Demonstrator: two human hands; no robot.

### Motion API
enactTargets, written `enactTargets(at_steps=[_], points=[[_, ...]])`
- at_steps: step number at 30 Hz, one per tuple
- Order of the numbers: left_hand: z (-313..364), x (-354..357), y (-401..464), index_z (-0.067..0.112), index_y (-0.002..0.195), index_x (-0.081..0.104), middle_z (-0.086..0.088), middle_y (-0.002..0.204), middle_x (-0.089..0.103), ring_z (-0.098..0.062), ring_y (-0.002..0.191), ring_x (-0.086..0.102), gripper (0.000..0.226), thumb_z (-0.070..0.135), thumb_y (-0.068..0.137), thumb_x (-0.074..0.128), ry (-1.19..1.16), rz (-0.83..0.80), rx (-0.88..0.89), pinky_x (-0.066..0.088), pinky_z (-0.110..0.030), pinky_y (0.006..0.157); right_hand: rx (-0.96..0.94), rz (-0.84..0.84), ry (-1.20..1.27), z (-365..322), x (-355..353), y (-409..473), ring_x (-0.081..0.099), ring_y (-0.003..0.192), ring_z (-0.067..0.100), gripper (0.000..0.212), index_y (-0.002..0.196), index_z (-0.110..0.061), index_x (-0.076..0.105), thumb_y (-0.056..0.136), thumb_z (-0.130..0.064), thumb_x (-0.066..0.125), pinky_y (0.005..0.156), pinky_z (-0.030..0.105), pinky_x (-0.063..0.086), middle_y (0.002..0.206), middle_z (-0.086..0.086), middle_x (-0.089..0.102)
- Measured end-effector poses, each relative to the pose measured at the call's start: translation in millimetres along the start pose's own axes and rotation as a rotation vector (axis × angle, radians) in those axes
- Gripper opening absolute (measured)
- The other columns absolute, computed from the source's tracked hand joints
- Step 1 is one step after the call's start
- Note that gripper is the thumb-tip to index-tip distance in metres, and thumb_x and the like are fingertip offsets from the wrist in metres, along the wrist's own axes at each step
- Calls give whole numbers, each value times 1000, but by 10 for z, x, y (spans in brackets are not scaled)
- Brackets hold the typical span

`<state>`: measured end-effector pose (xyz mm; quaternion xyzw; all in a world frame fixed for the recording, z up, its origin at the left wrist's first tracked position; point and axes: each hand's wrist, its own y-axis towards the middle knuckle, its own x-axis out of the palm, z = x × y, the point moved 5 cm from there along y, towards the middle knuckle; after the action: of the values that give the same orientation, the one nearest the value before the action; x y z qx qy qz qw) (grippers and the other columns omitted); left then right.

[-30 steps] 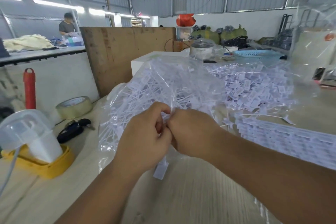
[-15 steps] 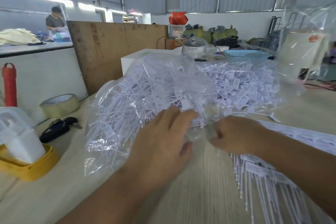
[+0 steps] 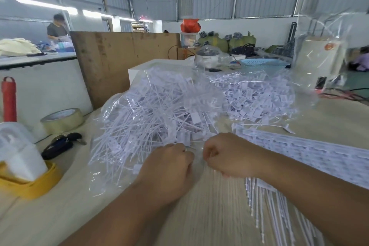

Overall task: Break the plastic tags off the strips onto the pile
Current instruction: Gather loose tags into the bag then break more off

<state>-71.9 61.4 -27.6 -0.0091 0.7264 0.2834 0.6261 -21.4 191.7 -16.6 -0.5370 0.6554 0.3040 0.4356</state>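
Hands: your left hand (image 3: 169, 164) and right hand (image 3: 229, 156) sit knuckle to knuckle at the near edge of the pile (image 3: 159, 114), just in front of you on the tabletop (image 3: 209, 205).
Fingers: both sets are curled in toward each other; they look pinched on a thin white strip piece between them, though the piece itself is mostly hidden.
Strips: the uncut strips (image 3: 311, 156) lie under and beyond your right forearm, their thin tails (image 3: 265, 205) fanning toward you.
Pile: loose tags heap on clear plastic sheeting, with a second heap (image 3: 257, 98) behind it to the right.
Step in hand: judging by the grip, you are snapping one tag free.
Doing it well: pinch close to the joint on both sides, bend sharply, not slowly, and keep your hands over the pile's edge so the tag drops onto it.
Watch for: tails snagging on the sheeting, and tags skidding toward the keys (image 3: 60, 146) or tape roll (image 3: 61, 120).
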Motion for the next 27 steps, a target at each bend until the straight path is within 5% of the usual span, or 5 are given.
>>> enactTargets(at_steps=[7, 10, 15, 21, 27], points=[[-9, 33, -10, 23, 79, 51, 4, 79, 43, -19, 79, 54, 40, 39, 84, 14, -2, -5, 49, 41, -29, 71, 19, 18, -609, 394, -315, 229, 54, 91, 24, 7, 81, -16, 56, 85, -14, 51, 76, 32, 46, 91, 3, 55], [-21, 44, 4, 21, 79, 53, 3, 80, 49, -20, 79, 54, 36, 37, 87, 22, -14, -39, 48, 42, -32, 70, -81, 18, -756, 430, -192, 330, 52, 105, 25, 27, 112, -20, 65, 92, -23, 45, 82, 32, 38, 108, 2, 60], [-53, 28, 21, 22, 76, 45, 4, 77, 46, -18, 75, 51, 18, 31, 87, 33, -51, -27, 7, 45, -31, 68, -311, 73, -936, 276, -127, 352, 45, 100, 19, 15, 91, -17, 65, 87, -14, 50, 84, 34, 31, 93, -2, 59], [-105, 13, 29, 22, 93, 55, 1, 85, 62, -22, 81, 61, 16, 24, 90, 39, -42, -34, -99, 49, -32, 70, -480, 206, -879, 127, -319, 121, 44, 93, 19, 27, 108, -17, 54, 86, -8, 42, 84, 29, 30, 100, 0, 55], [-158, -26, 21, 25, 110, 55, 5, 83, 59, -21, 79, 61, 24, 22, 92, 40, 13, -81, -145, 50, -31, 69, -388, 220, -801, 62, -591, -129, 37, 78, 13, 12, 89, -25, 25, 95, -23, 36, 63, 30, 37, 72, -10, 34]])
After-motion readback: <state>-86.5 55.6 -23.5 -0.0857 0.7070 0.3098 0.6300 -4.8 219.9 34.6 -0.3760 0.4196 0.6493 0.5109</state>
